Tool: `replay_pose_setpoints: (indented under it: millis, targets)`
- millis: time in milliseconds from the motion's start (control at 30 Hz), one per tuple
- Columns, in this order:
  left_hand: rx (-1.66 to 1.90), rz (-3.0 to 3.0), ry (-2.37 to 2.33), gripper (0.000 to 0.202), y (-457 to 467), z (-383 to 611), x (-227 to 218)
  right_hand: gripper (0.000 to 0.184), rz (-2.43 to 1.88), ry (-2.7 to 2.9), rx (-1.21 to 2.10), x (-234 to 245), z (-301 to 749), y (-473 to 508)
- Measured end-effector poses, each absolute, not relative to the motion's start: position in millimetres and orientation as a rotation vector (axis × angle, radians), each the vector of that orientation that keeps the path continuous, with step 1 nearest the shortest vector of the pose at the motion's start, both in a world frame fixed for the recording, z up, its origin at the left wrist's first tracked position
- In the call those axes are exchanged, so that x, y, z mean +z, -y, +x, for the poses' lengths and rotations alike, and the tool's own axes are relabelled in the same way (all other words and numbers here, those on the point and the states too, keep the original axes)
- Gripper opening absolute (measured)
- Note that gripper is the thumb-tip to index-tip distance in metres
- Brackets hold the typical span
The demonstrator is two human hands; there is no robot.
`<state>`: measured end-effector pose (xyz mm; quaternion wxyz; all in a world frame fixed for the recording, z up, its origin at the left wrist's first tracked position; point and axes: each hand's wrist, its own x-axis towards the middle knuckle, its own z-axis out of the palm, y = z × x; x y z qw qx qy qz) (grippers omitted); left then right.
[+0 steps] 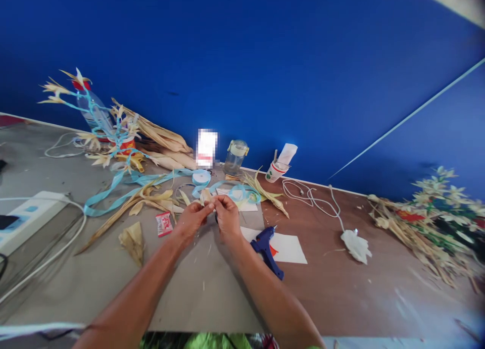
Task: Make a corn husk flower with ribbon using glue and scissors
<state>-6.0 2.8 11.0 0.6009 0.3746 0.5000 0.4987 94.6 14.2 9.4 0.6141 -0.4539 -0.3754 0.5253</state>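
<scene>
My left hand [193, 218] is closed in a pinch on a small pale piece of corn husk [205, 195] over the middle of the table. Right up against it, my right hand [227, 215] is closed too, fingertips together at the husk. A bit of something dark and thin shows by the right palm; the fingers hide most of it. Light blue ribbon [242, 193] lies in loops just behind the hands, beside its roll [201, 177]. Left of my left hand are a red-and-white packet [164, 223] and a folded husk piece [132, 242].
A blue glue gun [267, 250] rests on white paper [293, 249] at right. Behind stand a lit screen [206, 148], a jar [235, 158] and a paper cup [276, 171]. A power strip [34, 218], ribbon-wrapped husk flowers [121, 137] and dried stems [420, 238] flank the table.
</scene>
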Motion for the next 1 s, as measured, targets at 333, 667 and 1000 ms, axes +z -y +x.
replay_pose_setpoints:
  millis: [333,667,1000]
  targets:
    - [1.055,1.013,-1.289,0.033,-6.1,-7.5,1.7,0.012,-0.976,0.619,1.386,10.0,100.1,-13.6]
    - [1.005,1.088,-1.329,0.037,-0.1,-7.1,17.8,0.016,-1.024,0.546,1.375,26.3,121.5,-25.8]
    - [1.048,1.045,-1.452,0.039,-2.9,-10.8,17.7,0.024,-1.779,1.874,0.568,32.8,154.1,-1.2]
